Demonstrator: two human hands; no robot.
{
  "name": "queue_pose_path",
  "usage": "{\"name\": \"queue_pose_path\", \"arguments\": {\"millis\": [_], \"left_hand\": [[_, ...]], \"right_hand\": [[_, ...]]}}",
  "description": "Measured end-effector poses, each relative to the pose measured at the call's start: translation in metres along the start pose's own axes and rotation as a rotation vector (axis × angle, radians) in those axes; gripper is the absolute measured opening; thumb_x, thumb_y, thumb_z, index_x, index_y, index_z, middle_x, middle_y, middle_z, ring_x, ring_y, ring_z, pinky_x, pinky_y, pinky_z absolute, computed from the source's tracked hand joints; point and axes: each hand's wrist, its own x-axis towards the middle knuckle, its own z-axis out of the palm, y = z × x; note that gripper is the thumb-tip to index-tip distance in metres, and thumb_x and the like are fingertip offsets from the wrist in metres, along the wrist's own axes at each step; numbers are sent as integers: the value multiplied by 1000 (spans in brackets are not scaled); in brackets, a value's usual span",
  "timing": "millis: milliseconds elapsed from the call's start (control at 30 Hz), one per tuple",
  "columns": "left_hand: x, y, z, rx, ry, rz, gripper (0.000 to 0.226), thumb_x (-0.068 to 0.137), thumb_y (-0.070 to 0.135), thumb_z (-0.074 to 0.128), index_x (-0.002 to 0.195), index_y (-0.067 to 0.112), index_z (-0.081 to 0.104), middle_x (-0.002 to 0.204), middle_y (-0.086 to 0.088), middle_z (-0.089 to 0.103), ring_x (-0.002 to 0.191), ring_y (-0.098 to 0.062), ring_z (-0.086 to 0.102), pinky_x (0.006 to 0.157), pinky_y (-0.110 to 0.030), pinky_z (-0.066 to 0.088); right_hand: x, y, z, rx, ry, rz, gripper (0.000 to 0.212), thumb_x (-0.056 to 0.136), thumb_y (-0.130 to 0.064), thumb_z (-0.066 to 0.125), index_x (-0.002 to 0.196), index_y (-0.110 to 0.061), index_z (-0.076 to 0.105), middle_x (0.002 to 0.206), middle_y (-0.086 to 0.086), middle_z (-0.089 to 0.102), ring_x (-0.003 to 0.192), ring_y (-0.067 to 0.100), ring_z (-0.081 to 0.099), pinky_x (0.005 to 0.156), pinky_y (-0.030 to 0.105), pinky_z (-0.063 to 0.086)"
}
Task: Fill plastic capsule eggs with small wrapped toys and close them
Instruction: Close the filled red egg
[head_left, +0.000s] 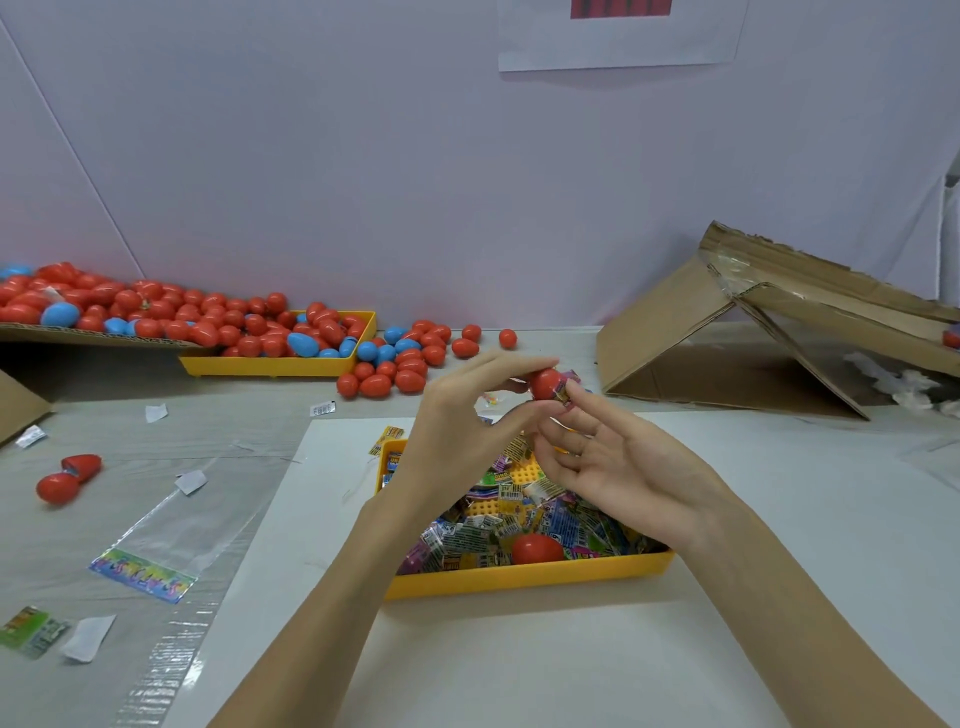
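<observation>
Two yellow trays are sitting out: a near tray (519, 577) and a far tray (270, 366). One red egg (536, 548) is lying in the near one. Two cardboard boxes (727, 338) (78, 335) are lying tipped; eggs and packets are too many to count.

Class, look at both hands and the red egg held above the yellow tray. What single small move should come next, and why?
Probably the right hand should push the wrapped toy fully into the red egg. The left hand holds the egg above the yellow tray, and the toy, pinched in the right fingertips, seems to stick out at the egg's edge, so closing it looks premature.
</observation>
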Motion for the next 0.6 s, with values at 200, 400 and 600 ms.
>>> {"name": "queue_pose_path", "arguments": {"millis": [200, 400, 600], "left_hand": [[0, 1, -6, -16, -33, -12, 43, 86, 17, 78, 127, 9, 72, 107, 4, 73, 100, -3, 67, 91, -17, 51], [1, -2, -8, 5, -60, 20, 45, 85, 10, 77, 130, 9, 69, 111, 1, 73, 103, -3, 66, 95, -15, 51], [0, -4, -9, 15, -64, 57, 44, 85, 5, 77, 129, 8, 69, 118, 1, 73, 109, -4, 68, 98, -19, 52]], "right_hand": [[0, 2, 0, 42, -12, -1, 41, 90, -21, 76, 125, -2, 69, 113, 17, 74, 115, 30, 71, 86, 36, 62], [-2, 3, 1, 79, -27, -2, 38, 88, -16, 75, 122, 2, 73, 122, 20, 72, 119, 32, 70, 88, 38, 62], [-2, 5, 4, 72, -16, -21, 34, 88, -14, 74, 117, 2, 76, 122, 20, 73, 118, 32, 70, 89, 39, 62]]}}
